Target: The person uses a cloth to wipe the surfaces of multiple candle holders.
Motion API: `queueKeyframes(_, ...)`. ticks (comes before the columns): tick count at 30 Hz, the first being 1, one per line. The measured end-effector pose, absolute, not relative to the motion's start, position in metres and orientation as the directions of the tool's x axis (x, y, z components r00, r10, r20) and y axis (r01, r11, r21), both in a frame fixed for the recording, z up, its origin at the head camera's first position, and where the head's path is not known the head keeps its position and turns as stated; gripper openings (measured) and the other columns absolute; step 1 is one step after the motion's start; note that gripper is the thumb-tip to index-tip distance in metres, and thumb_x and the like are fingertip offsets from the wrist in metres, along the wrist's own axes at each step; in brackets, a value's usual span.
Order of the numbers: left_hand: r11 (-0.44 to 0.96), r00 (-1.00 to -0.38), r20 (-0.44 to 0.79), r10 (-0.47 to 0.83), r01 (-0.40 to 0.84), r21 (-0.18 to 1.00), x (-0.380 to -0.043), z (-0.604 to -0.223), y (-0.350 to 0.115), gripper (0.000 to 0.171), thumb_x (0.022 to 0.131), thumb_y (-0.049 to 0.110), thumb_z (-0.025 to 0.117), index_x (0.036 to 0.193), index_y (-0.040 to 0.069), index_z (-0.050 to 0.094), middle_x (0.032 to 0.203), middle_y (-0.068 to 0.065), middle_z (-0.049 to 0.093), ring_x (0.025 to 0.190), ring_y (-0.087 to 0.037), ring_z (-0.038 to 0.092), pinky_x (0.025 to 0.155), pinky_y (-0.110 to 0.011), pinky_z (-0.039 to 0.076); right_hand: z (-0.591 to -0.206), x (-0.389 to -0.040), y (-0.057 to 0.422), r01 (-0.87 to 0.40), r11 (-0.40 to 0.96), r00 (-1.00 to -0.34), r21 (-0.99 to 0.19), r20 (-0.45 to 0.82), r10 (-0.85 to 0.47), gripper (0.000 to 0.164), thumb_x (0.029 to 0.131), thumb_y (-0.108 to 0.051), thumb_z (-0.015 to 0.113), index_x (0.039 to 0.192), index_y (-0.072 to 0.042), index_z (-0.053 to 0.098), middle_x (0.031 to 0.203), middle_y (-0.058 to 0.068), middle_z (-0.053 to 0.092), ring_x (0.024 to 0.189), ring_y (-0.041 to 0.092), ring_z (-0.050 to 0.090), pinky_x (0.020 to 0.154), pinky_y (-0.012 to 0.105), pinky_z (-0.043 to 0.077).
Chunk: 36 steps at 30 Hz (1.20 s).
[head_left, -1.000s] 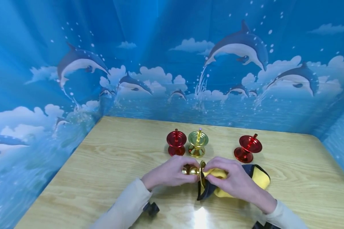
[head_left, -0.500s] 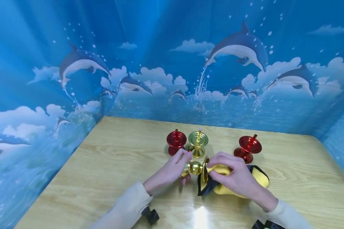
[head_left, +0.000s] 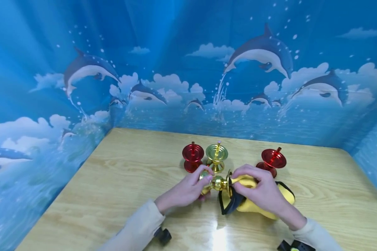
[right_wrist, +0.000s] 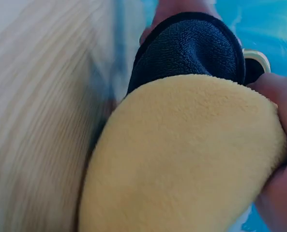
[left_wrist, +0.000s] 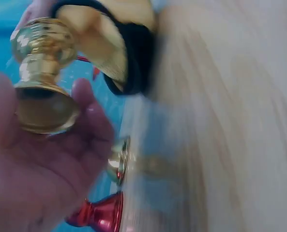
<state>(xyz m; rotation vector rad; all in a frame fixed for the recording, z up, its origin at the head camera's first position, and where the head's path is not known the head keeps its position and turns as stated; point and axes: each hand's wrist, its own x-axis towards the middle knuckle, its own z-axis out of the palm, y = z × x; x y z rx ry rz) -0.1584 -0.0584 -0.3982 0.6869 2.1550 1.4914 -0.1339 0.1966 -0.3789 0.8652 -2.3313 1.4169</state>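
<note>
My left hand holds a shiny gold candle holder tipped on its side, its dish facing right. In the left wrist view, the flared foot of the candle holder sits between thumb and fingers. My right hand pinches a yellow and navy cloth with dark edging, right at the dish's inner side. Below that hand the rest of the cloth hangs in folds close over the table. In the right wrist view the fuzzy yellow side of the cloth hides most of the dish.
Behind the hands stand a red candle holder and a gold one beside it, the green-tinted gold candle holder. Another red candle holder is farther right. The wooden table meets a blue dolphin-print curtain at the back.
The left hand has shifted its grip toward the foot, and more of the stem shows. The held candle holder and the right hand with the cloth have moved slightly right.
</note>
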Motion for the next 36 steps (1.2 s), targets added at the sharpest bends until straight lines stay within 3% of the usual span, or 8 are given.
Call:
queueKeyframes(5, 0.319, -0.755, -0.241, 0.610, -0.045, 0.947, -0.155, -0.398, -0.060, 0.059, 0.105, 0.066, 0.021, 0.125, 0.022, 0.054, 0.083, -0.012, 0.070, 0.060, -0.020, 0.063, 0.055, -0.035, 0.056, -0.383, -0.133, 0.194, -0.733, 0.303, -0.677, -0.609, 0.611, -0.411, 0.043, 0.073, 0.018, 0.075, 0.095, -0.019, 0.075, 0.095, -0.002, 0.074, 0.091, 0.005, 0.067, 0.078, 0.016, 0.055)
queueKeyframes(13, 0.322, -0.797, -0.154, 0.584, 0.053, 0.945, -0.151, -0.399, -0.053, 0.035, 0.107, 0.052, 0.045, 0.128, 0.025, 0.039, 0.081, -0.013, 0.067, 0.058, -0.025, 0.065, 0.057, -0.037, 0.056, -0.382, -0.133, 0.192, -0.682, 0.351, -0.731, -0.641, 0.597, -0.330, 0.040, 0.075, 0.012, 0.078, 0.097, -0.021, 0.076, 0.096, -0.004, 0.075, 0.086, 0.008, 0.069, 0.074, 0.015, 0.055)
queueKeyframes(19, 0.292, -0.804, -0.307, 0.510, -0.174, 0.941, -0.150, -0.396, -0.047, 0.038, 0.106, 0.055, 0.041, 0.114, 0.018, 0.046, 0.071, -0.003, 0.054, 0.049, -0.014, 0.052, 0.047, -0.026, 0.049, -0.385, -0.133, 0.185, -0.929, 0.273, -0.359, -0.248, 0.780, -0.512, 0.009, 0.093, -0.007, 0.071, 0.097, -0.013, 0.076, 0.100, 0.007, 0.071, 0.088, 0.016, 0.066, 0.076, 0.019, 0.054)
queueKeyframes(23, 0.260, -0.774, -0.398, 0.493, -0.305, 0.916, -0.152, -0.395, -0.050, 0.041, 0.105, 0.055, 0.044, 0.113, 0.015, 0.047, 0.069, -0.001, 0.052, 0.049, -0.010, 0.045, 0.045, -0.020, 0.042, -0.382, -0.131, 0.184, -0.961, 0.276, -0.192, -0.019, 0.766, -0.614, 0.022, 0.104, -0.023, 0.056, 0.096, -0.015, 0.075, 0.105, 0.006, 0.071, 0.098, 0.024, 0.064, 0.092, 0.030, 0.052)
queueKeyframes(26, 0.255, -0.775, -0.395, 0.493, -0.305, 0.917, -0.152, -0.396, -0.051, 0.041, 0.104, 0.055, 0.045, 0.113, 0.015, 0.046, 0.070, -0.001, 0.052, 0.050, -0.010, 0.044, 0.045, -0.020, 0.040, -0.383, -0.127, 0.184, -0.957, 0.255, -0.266, -0.137, 0.767, -0.584, 0.014, 0.100, -0.018, 0.063, 0.098, -0.015, 0.076, 0.108, 0.007, 0.071, 0.105, 0.025, 0.063, 0.103, 0.024, 0.048)
queueKeyframes(29, 0.250, -0.804, -0.355, 0.477, -0.263, 0.932, -0.152, -0.394, -0.050, 0.036, 0.105, 0.054, 0.045, 0.112, 0.018, 0.046, 0.071, -0.003, 0.052, 0.051, -0.012, 0.045, 0.046, -0.022, 0.041, -0.384, -0.123, 0.183, -0.891, 0.286, -0.452, -0.353, 0.748, -0.486, 0.018, 0.087, -0.005, 0.076, 0.102, -0.015, 0.077, 0.107, 0.006, 0.073, 0.105, 0.020, 0.065, 0.101, 0.016, 0.048)
queueKeyframes(33, 0.287, -0.860, -0.272, 0.431, -0.154, 0.945, -0.150, -0.393, -0.046, 0.026, 0.107, 0.050, 0.045, 0.112, 0.025, 0.046, 0.068, -0.005, 0.054, 0.048, -0.014, 0.047, 0.047, -0.024, 0.043, -0.379, -0.118, 0.181, -0.621, 0.500, -0.779, -0.604, 0.545, -0.309, 0.033, 0.080, -0.004, 0.083, 0.106, -0.020, 0.071, 0.102, -0.004, 0.073, 0.090, 0.005, 0.065, 0.078, 0.016, 0.052)
queueKeyframes(36, 0.324, -0.895, -0.204, 0.396, -0.071, 0.943, -0.149, -0.393, -0.045, 0.023, 0.107, 0.051, 0.044, 0.111, 0.028, 0.045, 0.062, -0.003, 0.052, 0.045, -0.016, 0.049, 0.046, -0.026, 0.042, -0.373, -0.116, 0.180, -0.385, 0.615, -0.922, -0.688, 0.323, -0.216, 0.026, 0.086, -0.021, 0.082, 0.107, -0.024, 0.066, 0.102, -0.010, 0.071, 0.085, 0.001, 0.061, 0.072, 0.021, 0.049)
